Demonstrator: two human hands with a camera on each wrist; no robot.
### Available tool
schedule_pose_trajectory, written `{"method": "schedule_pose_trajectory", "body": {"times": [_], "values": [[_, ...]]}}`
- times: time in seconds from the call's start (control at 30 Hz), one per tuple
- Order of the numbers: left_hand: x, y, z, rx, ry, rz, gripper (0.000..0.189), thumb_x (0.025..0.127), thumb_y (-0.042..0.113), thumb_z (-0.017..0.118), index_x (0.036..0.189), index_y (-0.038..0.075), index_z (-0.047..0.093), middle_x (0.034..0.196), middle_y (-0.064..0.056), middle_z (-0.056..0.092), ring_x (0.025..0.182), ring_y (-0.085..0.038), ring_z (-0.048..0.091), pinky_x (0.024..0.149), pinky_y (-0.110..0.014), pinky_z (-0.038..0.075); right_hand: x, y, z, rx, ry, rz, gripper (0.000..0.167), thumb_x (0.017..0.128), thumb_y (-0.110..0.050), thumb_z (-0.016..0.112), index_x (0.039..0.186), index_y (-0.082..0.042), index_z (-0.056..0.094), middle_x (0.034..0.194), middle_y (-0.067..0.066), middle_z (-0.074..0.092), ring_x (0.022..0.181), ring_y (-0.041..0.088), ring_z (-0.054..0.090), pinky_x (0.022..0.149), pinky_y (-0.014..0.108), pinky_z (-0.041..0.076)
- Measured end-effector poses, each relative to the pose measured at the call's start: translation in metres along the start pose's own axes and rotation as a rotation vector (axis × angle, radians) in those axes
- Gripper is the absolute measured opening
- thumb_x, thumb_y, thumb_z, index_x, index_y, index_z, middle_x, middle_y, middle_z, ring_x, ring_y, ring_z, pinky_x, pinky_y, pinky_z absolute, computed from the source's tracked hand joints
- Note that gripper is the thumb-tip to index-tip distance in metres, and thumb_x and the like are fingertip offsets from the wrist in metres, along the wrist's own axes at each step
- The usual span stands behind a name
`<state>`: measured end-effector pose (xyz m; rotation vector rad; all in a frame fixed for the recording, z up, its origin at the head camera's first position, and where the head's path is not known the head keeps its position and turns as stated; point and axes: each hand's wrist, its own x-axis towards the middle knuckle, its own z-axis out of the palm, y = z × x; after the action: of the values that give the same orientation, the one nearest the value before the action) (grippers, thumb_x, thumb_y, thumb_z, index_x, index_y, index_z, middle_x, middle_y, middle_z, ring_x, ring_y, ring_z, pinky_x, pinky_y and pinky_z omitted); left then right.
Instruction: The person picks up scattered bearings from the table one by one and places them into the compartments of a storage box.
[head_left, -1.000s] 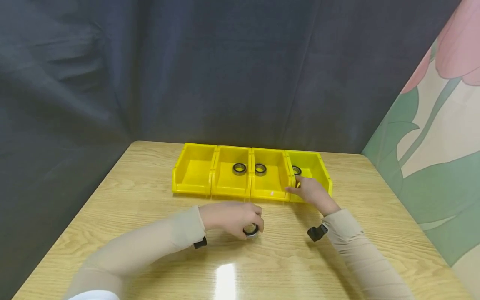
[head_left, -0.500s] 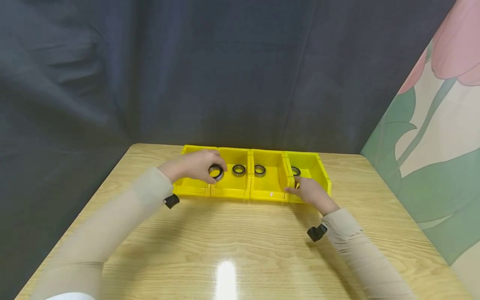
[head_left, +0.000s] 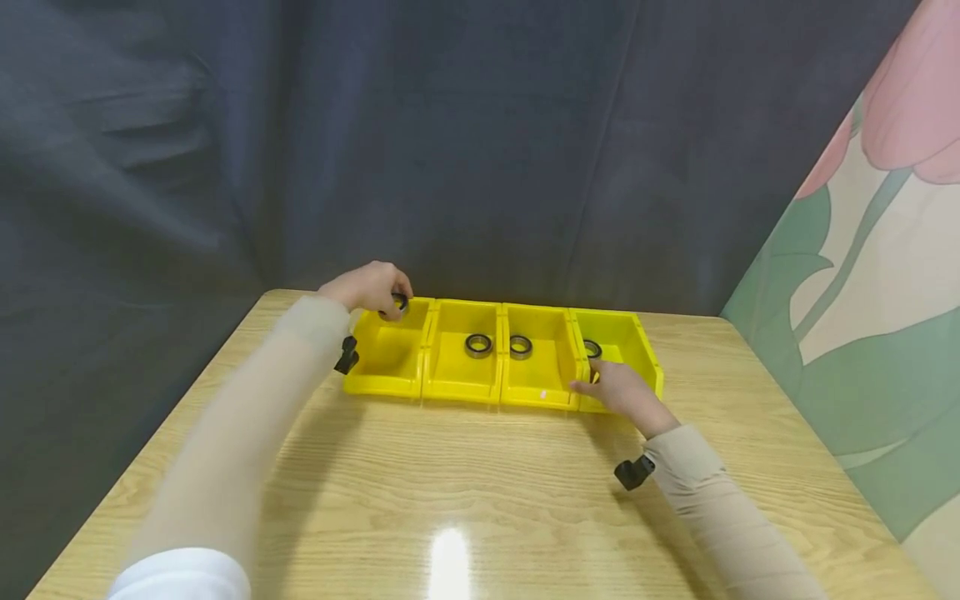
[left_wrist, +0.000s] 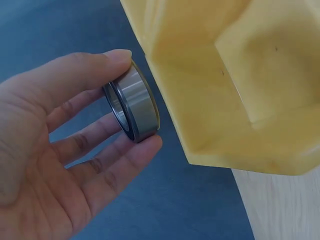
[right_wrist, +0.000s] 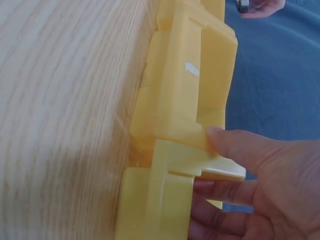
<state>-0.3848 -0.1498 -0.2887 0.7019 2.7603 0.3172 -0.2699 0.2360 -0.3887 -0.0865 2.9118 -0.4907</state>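
Note:
My left hand [head_left: 370,287] pinches a ball bearing [left_wrist: 139,102] between thumb and fingertips. It holds the bearing over the back of the leftmost yellow bin [head_left: 384,385]. In the left wrist view the bearing is tilted on edge, apart from the bin's wall. My right hand [head_left: 628,392] grips the adjoining side walls of the third bin [head_left: 551,367] and the rightmost bin [head_left: 630,346], thumb on one side and fingers on the other. One bearing [head_left: 478,335] lies in the second bin, another [head_left: 521,337] in the third. A bearing [head_left: 592,342] in the rightmost bin is partly hidden.
The yellow bins stand side by side near the back of the wooden table [head_left: 420,483]. A dark curtain [head_left: 480,150] hangs behind them. On the right is a wall with a painted flower pattern [head_left: 885,350]. A small white mark [head_left: 543,394] shows on the third bin's front.
My left hand has carried the bearing from above the table in front of the bins up and leftward to the leftmost bin. My right hand has stayed at the bin walls.

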Motion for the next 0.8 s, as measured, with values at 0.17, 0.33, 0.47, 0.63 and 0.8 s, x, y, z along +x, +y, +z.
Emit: {"method": "schedule_pose_trajectory", "body": {"times": [0.17,0.33,0.47,0.63,0.8], "values": [[0.007,0.000,-0.001,-0.033,-0.010,-0.116,0.044,0.082,0.012,0.073,0.125,0.008,0.064,0.123,-0.011,0.062,0.096,-0.025,0.057,0.088,-0.042,0.050,-0.001,-0.002,-0.001,-0.008,0.002,-0.007,0.062,0.093,-0.044,0.060,0.132,0.004,0.051,0.109,0.021,0.066,0.092,0.028,0.059,0.083,0.046,0.050],[0.012,0.005,0.001,-0.038,-0.026,-0.225,0.045,0.080,0.010,0.074,0.124,0.010,0.064,0.122,-0.008,0.060,0.093,-0.026,0.055,0.081,-0.039,0.051,-0.002,-0.003,-0.002,-0.012,0.001,-0.011,0.067,0.094,-0.044,0.058,0.138,0.006,0.046,0.122,0.027,0.062,0.107,0.036,0.060,0.091,0.051,0.048],[0.020,0.009,0.005,-0.002,-0.031,-0.243,0.046,0.080,0.009,0.075,0.124,0.011,0.065,0.127,-0.008,0.058,0.098,-0.026,0.055,0.082,-0.038,0.052,-0.002,-0.004,-0.001,-0.012,0.012,-0.014,0.068,0.094,-0.044,0.058,0.138,0.006,0.045,0.122,0.027,0.062,0.106,0.035,0.060,0.092,0.051,0.048],[0.031,0.009,0.014,0.007,-0.047,-0.247,0.045,0.081,0.012,0.077,0.124,0.012,0.064,0.131,-0.009,0.057,0.102,-0.025,0.055,0.086,-0.041,0.052,0.000,-0.003,0.000,-0.024,0.030,-0.019,0.065,0.093,-0.044,0.059,0.135,0.005,0.049,0.111,0.023,0.066,0.092,0.028,0.059,0.086,0.048,0.049],[0.036,0.010,0.024,-0.035,-0.061,-0.301,0.039,0.081,0.012,0.078,0.118,0.012,0.065,0.124,-0.008,0.061,0.099,-0.026,0.057,0.088,-0.041,0.053,0.000,-0.002,0.001,-0.015,0.016,-0.013,0.061,0.093,-0.044,0.060,0.132,0.002,0.052,0.109,0.020,0.067,0.092,0.027,0.061,0.083,0.046,0.050]]}}
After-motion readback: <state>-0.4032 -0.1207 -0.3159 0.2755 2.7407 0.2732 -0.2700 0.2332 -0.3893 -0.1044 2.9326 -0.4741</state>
